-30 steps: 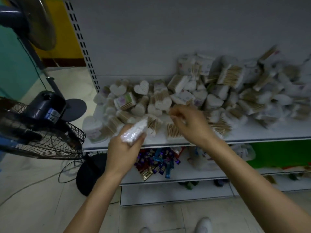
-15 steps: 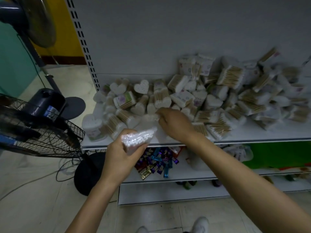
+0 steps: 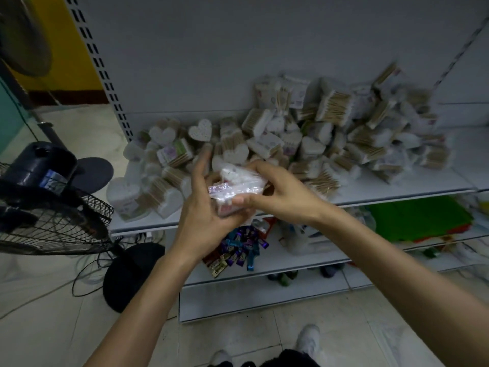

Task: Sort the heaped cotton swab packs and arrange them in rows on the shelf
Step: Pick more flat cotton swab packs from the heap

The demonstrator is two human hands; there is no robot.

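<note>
Left hand (image 3: 203, 210) cups clear swab packs (image 3: 239, 181) from below, right hand (image 3: 280, 197) pinches them on top, held above the shelf (image 3: 397, 188) front edge, heap (image 3: 330, 133) behind

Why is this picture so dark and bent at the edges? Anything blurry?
Head view: dim, flat light; the wide lens tilts the perforated upright and the shelf edge; the swab pack heap smears toward the right; the clear swab bags glint faintly.
</note>
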